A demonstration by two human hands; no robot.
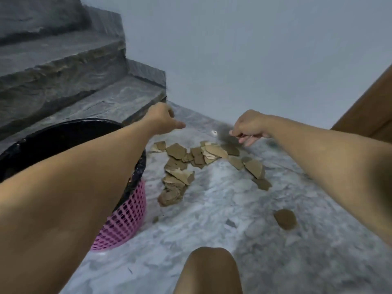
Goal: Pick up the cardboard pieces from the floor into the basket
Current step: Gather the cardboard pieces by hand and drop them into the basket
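Several torn brown cardboard pieces point(191, 164) lie in a loose pile on the marble floor, with one stray piece point(285, 218) nearer to me on the right. A pink mesh basket point(125, 219) lined with a black bag stands at the left, under my left forearm. My left hand point(163, 118) hovers beyond the basket and above the pile's far left end, fingers loosely curled, thumb out, nothing seen in it. Above the pile's far right end is my right hand point(250, 129), its fingers curled downward. Blur hides whether it pinches anything.
Grey stone stairs point(63, 71) rise at the back left, right behind the basket. A pale wall point(254, 60) closes the far side, and a brown wooden door or panel point(373, 111) stands at the right. My knee point(210, 270) is at the bottom centre.
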